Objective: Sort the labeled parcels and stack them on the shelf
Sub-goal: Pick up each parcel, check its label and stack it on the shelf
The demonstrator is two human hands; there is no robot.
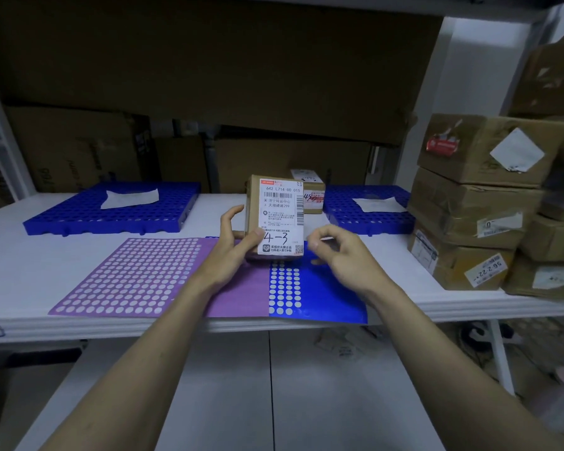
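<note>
White shelf (30, 265) (perforated mats (127, 278)).

I see a small brown parcel (275, 216) upright above the white shelf (30, 271), its white shipping label facing me, "4-3" handwritten low on it. Behind it, partly hidden, a second small parcel (311, 193) sits on the shelf, label marked in ink I can't read. At far right, larger labeled parcels (476, 203) are stacked on the shelf.
</note>
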